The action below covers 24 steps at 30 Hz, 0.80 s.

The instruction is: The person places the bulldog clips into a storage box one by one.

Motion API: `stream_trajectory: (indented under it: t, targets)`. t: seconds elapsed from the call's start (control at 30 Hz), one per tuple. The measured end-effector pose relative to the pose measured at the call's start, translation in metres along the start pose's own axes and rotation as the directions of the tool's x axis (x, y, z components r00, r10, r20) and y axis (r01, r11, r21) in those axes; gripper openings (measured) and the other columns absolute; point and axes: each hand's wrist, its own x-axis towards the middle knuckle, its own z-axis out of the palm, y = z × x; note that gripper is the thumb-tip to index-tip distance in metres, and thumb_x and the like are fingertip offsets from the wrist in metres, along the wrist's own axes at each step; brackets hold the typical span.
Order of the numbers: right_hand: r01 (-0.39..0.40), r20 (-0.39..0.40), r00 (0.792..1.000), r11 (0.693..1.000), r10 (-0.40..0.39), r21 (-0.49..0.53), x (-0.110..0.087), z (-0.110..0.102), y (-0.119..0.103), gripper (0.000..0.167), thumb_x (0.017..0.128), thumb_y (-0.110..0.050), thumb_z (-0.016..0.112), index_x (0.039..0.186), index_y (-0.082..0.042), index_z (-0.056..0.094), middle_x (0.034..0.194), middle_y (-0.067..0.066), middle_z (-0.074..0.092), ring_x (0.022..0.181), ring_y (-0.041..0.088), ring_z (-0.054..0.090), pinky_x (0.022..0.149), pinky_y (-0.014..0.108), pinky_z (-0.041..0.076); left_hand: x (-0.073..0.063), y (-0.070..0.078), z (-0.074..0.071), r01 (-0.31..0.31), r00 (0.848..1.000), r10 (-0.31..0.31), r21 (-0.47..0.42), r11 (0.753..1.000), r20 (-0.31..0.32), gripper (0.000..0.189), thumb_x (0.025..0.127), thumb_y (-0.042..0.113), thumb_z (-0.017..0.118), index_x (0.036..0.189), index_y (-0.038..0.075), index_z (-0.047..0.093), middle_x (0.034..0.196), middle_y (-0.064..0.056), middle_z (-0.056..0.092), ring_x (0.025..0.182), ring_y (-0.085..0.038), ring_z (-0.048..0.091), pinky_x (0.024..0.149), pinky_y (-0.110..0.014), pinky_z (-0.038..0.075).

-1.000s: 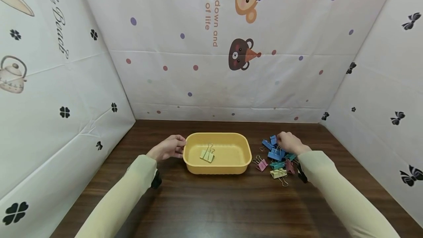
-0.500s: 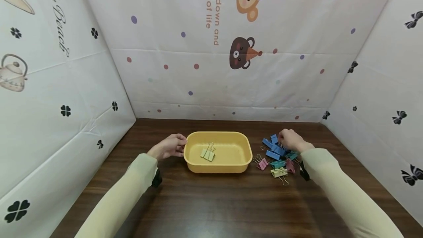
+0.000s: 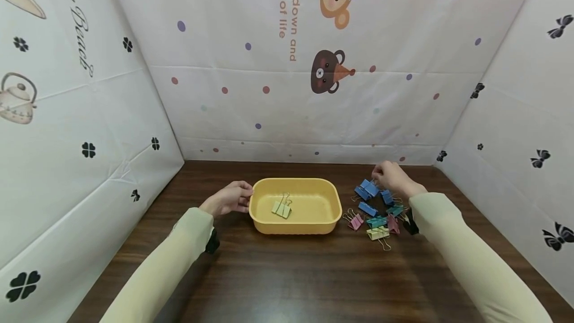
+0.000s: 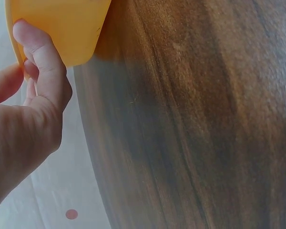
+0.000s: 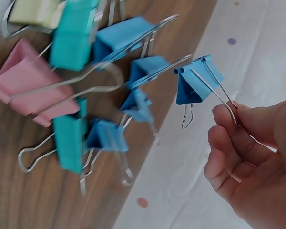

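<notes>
Pale yellow, a near clip point(image 3: 378, 234) marks the front of a loose heap between the yellow tray point(image 3: 294, 228) and the table's right edge. Behind it lie a pink clip point(image 3: 356, 222), a dark pink clip point(image 3: 392, 224), teal clips point(image 3: 377, 222) and several blue clips point(image 3: 367, 209). The tray stands upright, nearer the table's left edge than the heap is, with one light yellow clip point(image 3: 281, 209) in its left half. The left hand point(image 3: 229, 198) pinches the tray's left rim, thumb and fingers on either side; light, steady pressure there should stop it sliding. The right hand point(image 3: 393, 178), toward the back edge, pinches a raised blue clip point(image 5: 200, 83) by one wire handle between thumb and forefinger. That hold looks sound, but the clip may swing, so a slow, straight path seems best (another clip's handle comes very near; I cannot tell whether they touch).

The table point(image 3: 287, 273) is dark, streaked wood with a dull shine toward its near side. Along its back edge rises a white sheet point(image 3: 287, 108) with dots and bear faces; patterned side sheets point(image 3: 515, 118) meet it above the back corners.
</notes>
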Motion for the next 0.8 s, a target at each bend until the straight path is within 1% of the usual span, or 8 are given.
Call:
stream_trajectory:
  t: [0.13, 0.27, 0.43, 0.63, 0.7, 0.8]
  targets:
    - [0.035, -0.02, 0.999, 0.999, -0.035, -0.009, 0.005, -0.001, -0.012, 0.023, 0.099, -0.007, 0.049, 0.101, 0.007, 0.068, 0.09, 0.023, 0.069, 0.064, 0.018, 0.057, 0.058, 0.03, 0.044, -0.001, 0.001, 0.0, 0.002, 1.0, -0.002, 0.002, 1.0, -0.003, 0.032, 0.103, 0.013, 0.044, 0.129, -0.005, 0.038, 0.094, -0.011, 0.057, 0.071, -0.015, 0.059, 0.067, -0.03, 0.057]
    - [0.058, -0.031, 0.998, 0.998, -0.057, 0.015, 0.009, 0.0, -0.024, 0.022, 0.098, -0.007, 0.052, 0.1, 0.006, 0.068, 0.088, 0.022, 0.069, 0.065, 0.021, 0.059, 0.059, 0.031, 0.045, -0.002, 0.001, 0.0, -0.01, 1.0, 0.01, 0.017, 1.0, 0.001, 0.032, 0.103, 0.012, 0.043, 0.129, -0.005, 0.037, 0.093, -0.011, 0.056, 0.071, -0.015, 0.059, 0.066, -0.03, 0.057]
    - [0.072, -0.036, 0.997, 0.996, -0.07, 0.049, 0.019, 0.003, -0.036, 0.022, 0.098, -0.009, 0.053, 0.1, 0.005, 0.069, 0.088, 0.02, 0.07, 0.067, 0.022, 0.06, 0.058, 0.028, 0.045, -0.001, 0.001, 0.001, -0.01, 1.0, 0.01, 0.015, 1.0, -0.003, 0.031, 0.103, 0.011, 0.043, 0.129, -0.005, 0.037, 0.092, -0.011, 0.057, 0.07, -0.016, 0.06, 0.066, -0.03, 0.057]
    - [0.114, -0.039, 0.993, 0.992, -0.112, 0.061, 0.026, 0.006, -0.06, 0.023, 0.098, -0.01, 0.053, 0.101, 0.005, 0.07, 0.087, 0.019, 0.07, 0.06, 0.016, 0.055, 0.054, 0.027, 0.044, 0.0, 0.001, 0.001, -0.021, 1.0, 0.021, 0.006, 1.0, -0.013, 0.031, 0.102, 0.011, 0.044, 0.127, -0.006, 0.037, 0.09, -0.011, 0.058, 0.067, -0.016, 0.059, 0.064, -0.031, 0.056]
    - [0.122, -0.034, 0.992, 0.99, -0.12, 0.065, 0.028, 0.009, -0.067, 0.023, 0.098, -0.01, 0.053, 0.102, 0.006, 0.069, 0.088, 0.019, 0.07, 0.061, 0.015, 0.055, 0.055, 0.027, 0.044, 0.0, 0.001, 0.002, -0.02, 1.0, 0.02, 0.004, 1.0, -0.016, 0.031, 0.102, 0.011, 0.044, 0.128, -0.006, 0.037, 0.09, -0.011, 0.057, 0.067, -0.016, 0.059, 0.064, -0.03, 0.056]
    - [0.135, -0.023, 0.991, 0.988, -0.133, 0.069, 0.032, 0.014, -0.076, 0.022, 0.098, -0.01, 0.054, 0.102, 0.005, 0.07, 0.09, 0.018, 0.071, 0.065, 0.015, 0.058, 0.057, 0.027, 0.045, -0.002, 0.0, 0.002, -0.017, 1.0, 0.018, 0.013, 1.0, -0.018, 0.03, 0.103, 0.011, 0.043, 0.127, -0.005, 0.037, 0.089, -0.011, 0.056, 0.067, -0.016, 0.057, 0.064, -0.03, 0.056]
